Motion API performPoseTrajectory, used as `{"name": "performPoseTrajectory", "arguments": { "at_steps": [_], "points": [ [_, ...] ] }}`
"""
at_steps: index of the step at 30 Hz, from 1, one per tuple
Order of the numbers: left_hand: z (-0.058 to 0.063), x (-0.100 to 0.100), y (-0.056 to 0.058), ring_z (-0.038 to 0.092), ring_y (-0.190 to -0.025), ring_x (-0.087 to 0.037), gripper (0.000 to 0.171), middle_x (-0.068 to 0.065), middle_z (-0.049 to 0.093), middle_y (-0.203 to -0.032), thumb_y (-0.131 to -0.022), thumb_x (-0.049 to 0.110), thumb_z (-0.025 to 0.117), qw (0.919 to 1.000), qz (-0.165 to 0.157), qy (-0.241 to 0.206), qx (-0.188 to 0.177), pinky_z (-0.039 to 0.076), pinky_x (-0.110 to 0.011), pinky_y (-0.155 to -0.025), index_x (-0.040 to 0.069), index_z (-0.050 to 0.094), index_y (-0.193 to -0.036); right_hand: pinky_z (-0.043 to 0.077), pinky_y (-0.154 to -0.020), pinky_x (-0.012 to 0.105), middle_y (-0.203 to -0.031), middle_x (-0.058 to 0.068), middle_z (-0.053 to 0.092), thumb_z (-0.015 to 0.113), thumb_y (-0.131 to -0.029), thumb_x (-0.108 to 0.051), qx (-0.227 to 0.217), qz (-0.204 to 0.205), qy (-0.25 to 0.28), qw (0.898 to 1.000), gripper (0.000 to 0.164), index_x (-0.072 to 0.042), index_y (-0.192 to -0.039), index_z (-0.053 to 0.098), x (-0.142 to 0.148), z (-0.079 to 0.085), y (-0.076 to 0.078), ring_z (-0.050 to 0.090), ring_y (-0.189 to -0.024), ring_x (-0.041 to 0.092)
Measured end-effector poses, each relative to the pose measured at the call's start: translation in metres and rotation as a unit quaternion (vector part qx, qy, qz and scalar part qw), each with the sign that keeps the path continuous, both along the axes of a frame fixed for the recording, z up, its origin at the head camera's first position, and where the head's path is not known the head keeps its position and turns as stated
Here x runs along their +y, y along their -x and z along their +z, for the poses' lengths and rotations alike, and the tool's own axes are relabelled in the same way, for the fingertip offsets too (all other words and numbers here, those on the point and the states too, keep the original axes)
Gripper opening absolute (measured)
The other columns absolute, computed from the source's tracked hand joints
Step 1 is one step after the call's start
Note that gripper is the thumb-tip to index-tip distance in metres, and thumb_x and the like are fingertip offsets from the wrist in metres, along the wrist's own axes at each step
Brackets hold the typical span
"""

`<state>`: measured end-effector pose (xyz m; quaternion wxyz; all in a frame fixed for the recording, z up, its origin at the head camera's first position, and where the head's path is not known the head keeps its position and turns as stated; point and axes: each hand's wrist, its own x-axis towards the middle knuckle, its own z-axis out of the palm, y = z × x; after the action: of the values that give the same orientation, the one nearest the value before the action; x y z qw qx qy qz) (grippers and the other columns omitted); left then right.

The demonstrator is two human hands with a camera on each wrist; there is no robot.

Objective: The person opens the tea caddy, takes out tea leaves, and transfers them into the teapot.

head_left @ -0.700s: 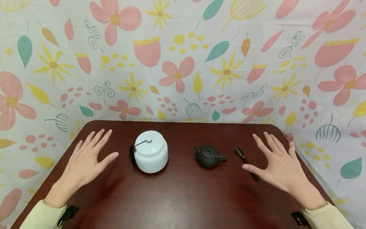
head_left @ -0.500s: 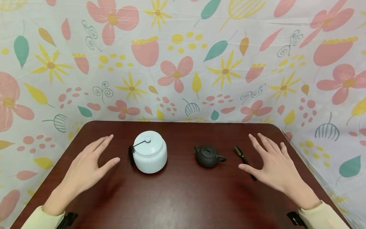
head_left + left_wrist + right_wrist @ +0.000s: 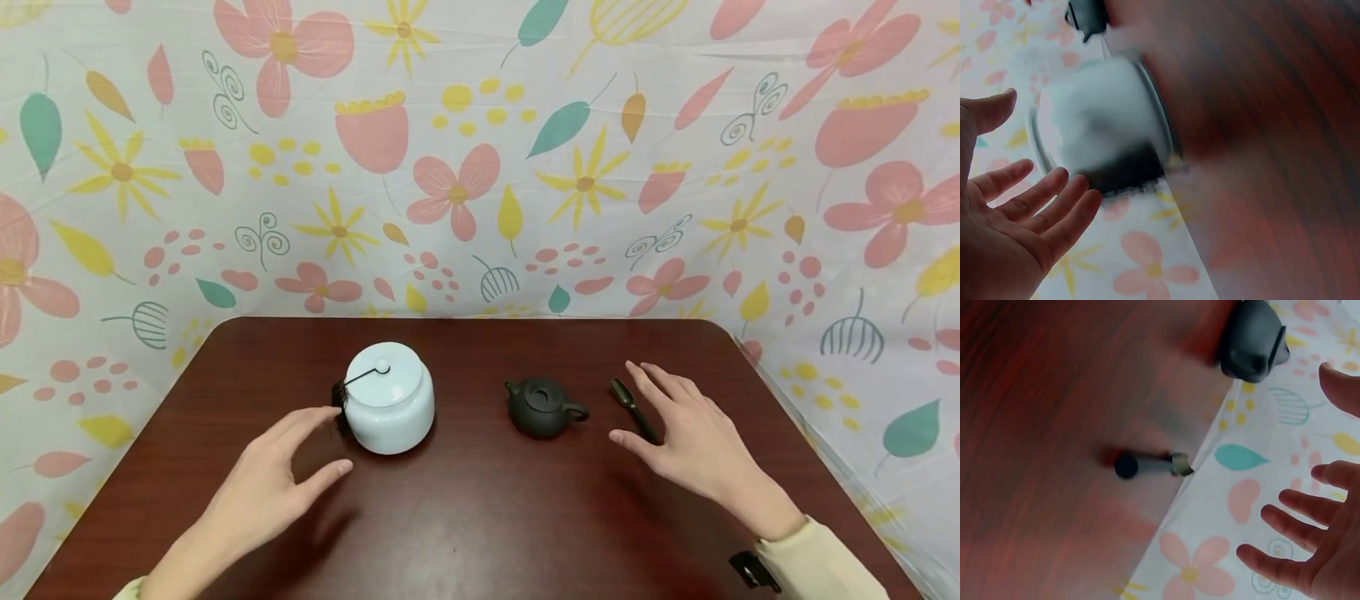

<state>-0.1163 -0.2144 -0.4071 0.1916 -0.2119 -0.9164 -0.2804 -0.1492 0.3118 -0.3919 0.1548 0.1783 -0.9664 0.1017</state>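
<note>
A white lidded jar (image 3: 390,412) with a black cord and tassel (image 3: 340,407) stands left of centre on the table. My left hand (image 3: 262,479) is just to its lower left, fingers extended, the index fingertip overlapping the tassel in the head view. In the left wrist view the jar (image 3: 1104,112) is blurred beyond the spread fingers. My right hand (image 3: 701,437) hovers by a small dark scoop (image 3: 633,408), fingers spread and holding nothing; it hides part of the scoop's handle. Between the hands sits a black teapot (image 3: 542,408), its spout to the left and handle to the right.
The dark red-brown wooden table (image 3: 480,517) has rounded far corners. Directly behind it hangs a white cloth (image 3: 465,275) printed with flowers and leaves, which also runs down the right side. Black straps with small devices (image 3: 753,571) sit at the wrist.
My left hand has moved right and nearer to me, up to the jar's tassel side. The right hand has shifted left over the scoop. Jar, teapot and scoop stay in place.
</note>
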Motion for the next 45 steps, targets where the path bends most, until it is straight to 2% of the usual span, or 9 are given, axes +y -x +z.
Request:
{"name": "performPoseTrajectory", "arguments": {
  "at_steps": [5, 8, 11, 17, 20, 25, 33, 35, 45],
  "points": [
    [-0.003, 0.026, -0.003, 0.062, -0.123, -0.011, 0.063, 0.011, 0.063, -0.136, -0.087, 0.031, 0.090, 0.9987, -0.040, -0.010, -0.032, 0.050, -0.033, -0.101, 0.017, 0.064, -0.142, 0.046, -0.088, 0.068, -0.151, 0.013, 0.054, 0.079, -0.090, -0.058, -0.009, 0.015, 0.011, 1.000, 0.089, -0.019, -0.163, 0.044, -0.010, -0.005, 0.003, 0.050, -0.133, 0.038],
    [-0.006, 0.041, -0.005, 0.061, -0.126, -0.010, 0.062, 0.012, 0.062, -0.138, -0.088, 0.033, 0.089, 0.9968, -0.059, -0.011, -0.052, 0.052, -0.041, -0.101, 0.017, 0.064, -0.143, 0.045, -0.089, 0.071, -0.148, 0.013, 0.056, 0.081, -0.090, -0.054, -0.027, 0.019, 0.020, 0.999, 0.084, -0.018, -0.159, 0.050, -0.016, -0.006, 0.004, 0.052, -0.132, 0.038],
    [-0.008, 0.055, -0.007, 0.060, -0.128, -0.010, 0.061, 0.013, 0.061, -0.140, -0.089, 0.032, 0.088, 0.9942, -0.080, -0.024, -0.068, 0.053, -0.042, -0.101, 0.016, 0.064, -0.143, 0.046, -0.088, 0.071, -0.146, 0.015, 0.058, 0.083, -0.089, -0.051, -0.036, 0.024, 0.034, 0.998, 0.079, -0.017, -0.156, 0.055, -0.020, -0.009, 0.006, 0.053, -0.131, 0.040],
    [-0.010, 0.087, -0.002, 0.063, -0.124, -0.015, 0.061, 0.014, 0.063, -0.137, -0.091, 0.026, 0.087, 0.9782, -0.161, -0.090, -0.095, 0.054, -0.041, -0.098, 0.022, 0.061, -0.145, 0.052, -0.087, 0.064, -0.143, 0.012, 0.060, 0.085, -0.090, -0.042, -0.053, 0.039, 0.071, 0.995, 0.069, -0.018, -0.150, 0.061, -0.028, -0.015, 0.012, 0.055, -0.130, 0.037],
    [-0.012, 0.101, 0.004, 0.064, -0.123, -0.017, 0.061, 0.011, 0.064, -0.136, -0.092, 0.026, 0.086, 0.9709, -0.183, -0.110, -0.108, 0.055, -0.045, -0.095, 0.024, 0.059, -0.146, 0.054, -0.088, 0.061, -0.142, 0.009, 0.060, 0.085, -0.091, -0.040, -0.063, 0.042, 0.087, 0.993, 0.064, -0.019, -0.147, 0.064, -0.032, -0.017, 0.015, 0.056, -0.131, 0.034],
    [-0.018, 0.123, 0.017, 0.064, -0.123, -0.016, 0.058, 0.006, 0.067, -0.134, -0.093, 0.026, 0.084, 0.9615, -0.187, -0.130, -0.154, 0.054, -0.049, -0.096, 0.023, 0.061, -0.146, 0.054, -0.088, 0.060, -0.141, 0.008, 0.060, 0.083, -0.093, -0.040, -0.082, 0.047, 0.111, 0.989, 0.060, -0.019, -0.146, 0.065, -0.037, -0.021, 0.021, 0.056, -0.130, 0.033],
    [-0.033, 0.158, 0.040, 0.067, -0.121, -0.031, 0.059, -0.013, 0.066, -0.137, -0.094, 0.023, 0.084, 0.9374, -0.206, -0.175, -0.219, 0.055, -0.047, -0.098, 0.012, 0.060, -0.147, 0.055, -0.091, 0.056, -0.135, 0.007, 0.063, 0.084, -0.093, -0.030, -0.089, 0.075, 0.149, 0.982, 0.055, -0.012, -0.142, 0.066, -0.044, -0.022, 0.030, 0.064, -0.118, 0.032],
    [-0.036, 0.166, 0.046, 0.067, -0.122, -0.032, 0.060, -0.014, 0.066, -0.137, -0.094, 0.024, 0.084, 0.9353, -0.205, -0.181, -0.224, 0.055, -0.047, -0.098, 0.010, 0.059, -0.147, 0.055, -0.091, 0.054, -0.133, 0.007, 0.064, 0.085, -0.093, -0.028, -0.090, 0.084, 0.158, 0.980, 0.054, -0.009, -0.140, 0.067, -0.047, -0.021, 0.033, 0.066, -0.114, 0.032],
    [-0.036, 0.193, 0.069, 0.067, -0.121, -0.033, 0.066, -0.016, 0.063, -0.140, -0.091, 0.019, 0.086, 0.9485, -0.163, -0.170, -0.212, 0.056, -0.045, -0.095, 0.007, 0.058, -0.150, 0.056, -0.088, 0.054, -0.126, 0.010, 0.066, 0.084, -0.093, -0.020, -0.086, 0.104, 0.186, 0.973, 0.046, -0.005, -0.134, 0.070, -0.057, -0.021, 0.043, 0.067, -0.105, 0.030]
  ]
}}
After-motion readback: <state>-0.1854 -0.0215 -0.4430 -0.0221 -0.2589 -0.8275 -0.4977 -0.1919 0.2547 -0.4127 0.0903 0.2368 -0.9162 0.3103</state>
